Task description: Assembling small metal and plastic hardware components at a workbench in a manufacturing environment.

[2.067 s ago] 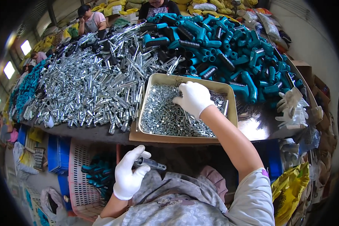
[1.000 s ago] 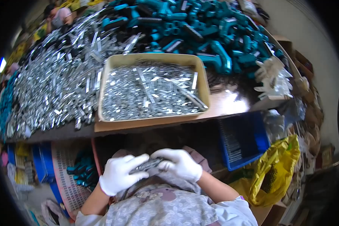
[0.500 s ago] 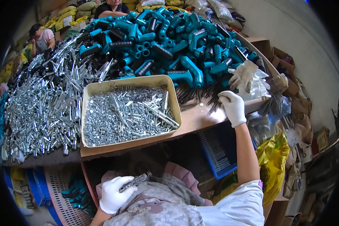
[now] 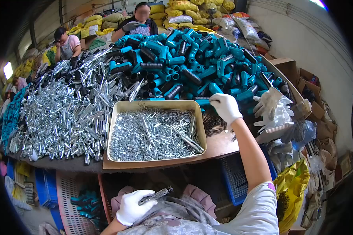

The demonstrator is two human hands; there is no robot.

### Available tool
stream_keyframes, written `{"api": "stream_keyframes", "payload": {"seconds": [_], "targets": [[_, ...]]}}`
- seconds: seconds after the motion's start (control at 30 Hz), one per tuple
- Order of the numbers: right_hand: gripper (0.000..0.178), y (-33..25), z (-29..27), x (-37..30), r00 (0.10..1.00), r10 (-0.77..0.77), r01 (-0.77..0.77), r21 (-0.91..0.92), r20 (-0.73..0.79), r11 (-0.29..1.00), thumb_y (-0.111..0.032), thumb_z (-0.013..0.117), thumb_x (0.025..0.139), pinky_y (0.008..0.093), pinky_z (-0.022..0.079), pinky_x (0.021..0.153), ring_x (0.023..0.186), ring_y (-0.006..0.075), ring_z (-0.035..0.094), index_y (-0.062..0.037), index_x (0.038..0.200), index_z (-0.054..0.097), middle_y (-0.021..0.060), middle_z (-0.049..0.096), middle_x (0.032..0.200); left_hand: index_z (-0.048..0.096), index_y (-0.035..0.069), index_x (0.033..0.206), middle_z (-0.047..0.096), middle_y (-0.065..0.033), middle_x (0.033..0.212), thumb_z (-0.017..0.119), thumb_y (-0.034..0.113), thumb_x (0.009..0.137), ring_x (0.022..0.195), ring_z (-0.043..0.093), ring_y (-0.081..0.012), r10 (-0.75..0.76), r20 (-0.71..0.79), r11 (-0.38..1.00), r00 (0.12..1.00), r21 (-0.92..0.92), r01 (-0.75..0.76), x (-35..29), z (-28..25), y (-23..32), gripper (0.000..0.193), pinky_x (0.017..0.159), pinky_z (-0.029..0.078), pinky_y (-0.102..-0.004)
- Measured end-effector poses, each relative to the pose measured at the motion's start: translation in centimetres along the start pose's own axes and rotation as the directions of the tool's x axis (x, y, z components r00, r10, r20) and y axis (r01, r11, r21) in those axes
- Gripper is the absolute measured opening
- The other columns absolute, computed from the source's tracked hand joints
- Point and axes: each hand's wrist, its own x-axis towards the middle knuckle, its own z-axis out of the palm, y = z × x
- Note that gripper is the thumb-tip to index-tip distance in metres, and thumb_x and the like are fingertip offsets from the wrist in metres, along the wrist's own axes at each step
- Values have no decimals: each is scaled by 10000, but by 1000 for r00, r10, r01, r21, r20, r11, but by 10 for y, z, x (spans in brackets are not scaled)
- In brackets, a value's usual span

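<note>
My left hand [image 4: 135,207], in a white glove, is low in front of my lap. Its fingers are closed round a metal tube [image 4: 157,195] with a small spring at its tip. My right hand [image 4: 226,107], also gloved in white, reaches forward to the front edge of the pile of teal tool handles. Its fingers are bent over a teal handle [image 4: 215,88], which the hand partly hides. Beside it on the board lie dark springs [image 4: 212,123]. A cream tray [image 4: 157,159] of small metal pins, pellets and springs stands left of that hand.
Loose silver metal parts [image 4: 62,121] are heaped at the left. White gloves [image 4: 272,105] lie at the right edge. Blue crates [image 4: 235,184] and a yellow sack [image 4: 292,192] stand below the table. Two people [image 4: 140,23] are at the far side.
My right hand has moved left and forward from the dark springs to the teal handles. My left hand still holds the metal tube. The view has tilted up, and the far person has raised a gloved hand.
</note>
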Motion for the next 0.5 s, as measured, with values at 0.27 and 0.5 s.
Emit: {"api": "stream_keyframes", "payload": {"seconds": [0.27,0.5], "targets": [[120,-34,24,37,939,30,164,-522,343,837,-138,645,786,427,559,690,774,352,698,-89,795,755,170,714,827,726,16,1011,733,-125,857,840,130,738,721,714,-211,-46,-64,998,997,27,48,-6,-10,-1,318,666,552,-295],[159,-12,50,8,958,84,83,-544,276,835,-175,615,803,432,559,685,776,341,706,-88,804,748,174,715,827,724,15,1017,732,-125,868,840,146,751,716,712,-218,-7,-25,1000,1000,-8,6,-7,-6,-22,319,660,551,-295]]}}
